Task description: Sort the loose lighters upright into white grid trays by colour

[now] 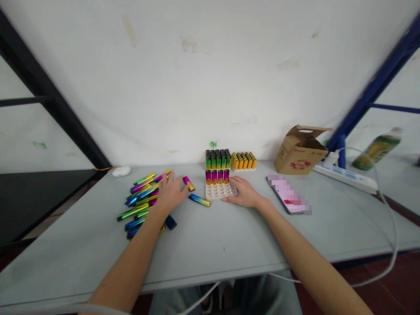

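My left hand (171, 192) is over the right side of a pile of shiny, colour-graded sticks (133, 211) in green, blue, yellow and magenta. Its fingers are apart, with the thumb and forefinger close to a magenta-and-yellow stick (189, 183). Just right of it lies a blue-and-yellow stick (200, 200). My right hand (244, 192) grips the right side of a white holed tray (215, 192), thumb at the near edge. A row of magenta-and-yellow sticks (214, 176) stands upright along the tray's far side.
Behind the tray stand green black-topped sticks (218, 160) and orange ones (244, 161). An open cardboard box (298, 153), a phone (288, 195), a power strip (348, 177) and a bottle (377, 149) are to the right. A white case (121, 171) lies at the back left.
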A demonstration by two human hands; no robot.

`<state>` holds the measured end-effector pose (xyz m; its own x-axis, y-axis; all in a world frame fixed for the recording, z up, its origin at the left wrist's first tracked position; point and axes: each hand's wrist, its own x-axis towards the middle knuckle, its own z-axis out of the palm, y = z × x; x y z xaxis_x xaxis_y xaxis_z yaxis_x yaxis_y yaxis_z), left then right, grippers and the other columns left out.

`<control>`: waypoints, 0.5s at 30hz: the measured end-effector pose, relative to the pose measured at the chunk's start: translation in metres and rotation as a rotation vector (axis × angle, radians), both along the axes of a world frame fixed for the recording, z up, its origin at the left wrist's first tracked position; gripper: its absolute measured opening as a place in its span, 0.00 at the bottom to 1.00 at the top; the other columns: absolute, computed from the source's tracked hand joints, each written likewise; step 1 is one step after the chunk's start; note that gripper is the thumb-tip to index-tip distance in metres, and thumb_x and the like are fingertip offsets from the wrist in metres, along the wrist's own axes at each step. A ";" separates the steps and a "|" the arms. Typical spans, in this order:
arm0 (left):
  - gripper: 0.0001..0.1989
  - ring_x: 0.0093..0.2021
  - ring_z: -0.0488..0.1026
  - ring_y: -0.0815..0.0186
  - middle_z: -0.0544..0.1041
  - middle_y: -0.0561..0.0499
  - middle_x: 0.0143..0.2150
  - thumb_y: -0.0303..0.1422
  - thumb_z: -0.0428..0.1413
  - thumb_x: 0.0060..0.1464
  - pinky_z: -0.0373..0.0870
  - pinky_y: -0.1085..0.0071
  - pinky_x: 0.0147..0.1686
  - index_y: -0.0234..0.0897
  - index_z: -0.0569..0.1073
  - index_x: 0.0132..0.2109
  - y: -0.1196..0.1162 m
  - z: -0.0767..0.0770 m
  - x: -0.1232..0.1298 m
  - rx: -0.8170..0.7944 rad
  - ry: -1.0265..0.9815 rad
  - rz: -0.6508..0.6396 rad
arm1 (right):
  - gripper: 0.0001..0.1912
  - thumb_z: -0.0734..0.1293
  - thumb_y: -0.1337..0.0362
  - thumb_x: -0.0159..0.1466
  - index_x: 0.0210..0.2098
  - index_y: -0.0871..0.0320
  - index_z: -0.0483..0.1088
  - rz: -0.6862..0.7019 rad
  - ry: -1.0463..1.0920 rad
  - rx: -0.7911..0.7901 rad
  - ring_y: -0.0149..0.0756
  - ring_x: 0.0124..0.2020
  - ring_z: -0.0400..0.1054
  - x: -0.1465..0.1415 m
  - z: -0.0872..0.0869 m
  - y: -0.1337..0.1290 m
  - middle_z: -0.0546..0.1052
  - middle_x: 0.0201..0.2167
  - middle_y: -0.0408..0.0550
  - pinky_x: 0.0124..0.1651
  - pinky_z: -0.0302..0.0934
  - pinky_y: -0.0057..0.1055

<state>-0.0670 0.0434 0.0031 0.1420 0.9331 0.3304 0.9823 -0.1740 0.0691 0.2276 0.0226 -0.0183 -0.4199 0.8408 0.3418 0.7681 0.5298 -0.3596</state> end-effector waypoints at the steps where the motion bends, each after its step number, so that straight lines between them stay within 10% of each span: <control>1: 0.25 0.66 0.54 0.41 0.62 0.33 0.65 0.44 0.47 0.59 0.54 0.45 0.60 0.31 0.72 0.56 -0.001 -0.001 0.000 -0.008 0.017 0.032 | 0.44 0.69 0.41 0.55 0.60 0.64 0.61 -0.004 -0.001 -0.002 0.55 0.59 0.61 0.000 0.000 0.000 0.68 0.58 0.63 0.61 0.54 0.50; 7: 0.34 0.61 0.62 0.40 0.75 0.27 0.48 0.54 0.44 0.57 0.57 0.50 0.58 0.25 0.79 0.38 -0.003 0.005 0.013 0.001 0.037 0.115 | 0.44 0.69 0.40 0.54 0.60 0.63 0.62 -0.011 0.003 0.003 0.55 0.59 0.61 0.000 -0.001 0.000 0.68 0.58 0.63 0.60 0.55 0.51; 15: 0.18 0.49 0.71 0.46 0.78 0.38 0.38 0.42 0.49 0.55 0.66 0.54 0.50 0.36 0.78 0.31 0.001 0.004 0.014 -0.037 0.002 0.009 | 0.43 0.69 0.41 0.54 0.60 0.63 0.62 -0.012 0.000 -0.001 0.55 0.59 0.61 0.000 -0.002 0.001 0.68 0.58 0.63 0.61 0.54 0.50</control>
